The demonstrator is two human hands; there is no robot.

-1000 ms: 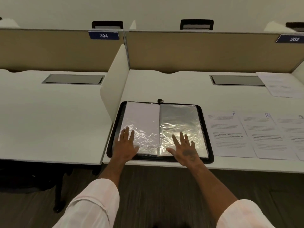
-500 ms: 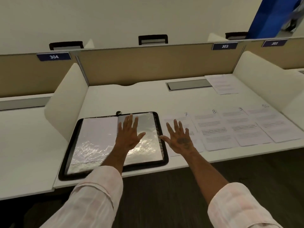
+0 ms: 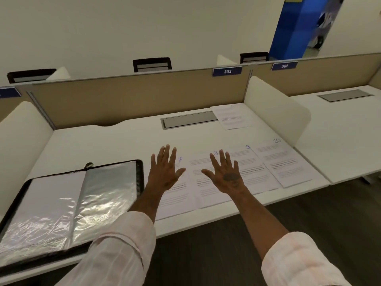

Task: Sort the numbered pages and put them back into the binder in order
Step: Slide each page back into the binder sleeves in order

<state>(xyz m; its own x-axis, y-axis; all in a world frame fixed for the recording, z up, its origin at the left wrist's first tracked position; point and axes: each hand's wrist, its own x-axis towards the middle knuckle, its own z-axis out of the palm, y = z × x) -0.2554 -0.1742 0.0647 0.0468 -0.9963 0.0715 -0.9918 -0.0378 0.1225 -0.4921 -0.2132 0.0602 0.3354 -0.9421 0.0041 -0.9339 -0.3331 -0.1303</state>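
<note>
Page 7 (image 3: 177, 201), page 8 (image 3: 208, 195), page 9 (image 3: 255, 176) and page 10 (image 3: 288, 166) lie in a row along the near edge of the desk (image 3: 115, 145). The left hand (image 3: 165, 172) is spread flat over page 7 and the right hand (image 3: 226, 174) over page 8; contact cannot be told. The open binder (image 3: 68, 203) lies at 9 o'clock, just beside page 7. A loose sheet (image 3: 233, 117) lies at 12 o'clock. A side divider (image 3: 274, 108) bounds 3 o'clock.

Binder (image 3: 140, 178) cut by left edge; left hand (image 3: 165, 174) hides part of page 7 (image 3: 177, 203).
</note>
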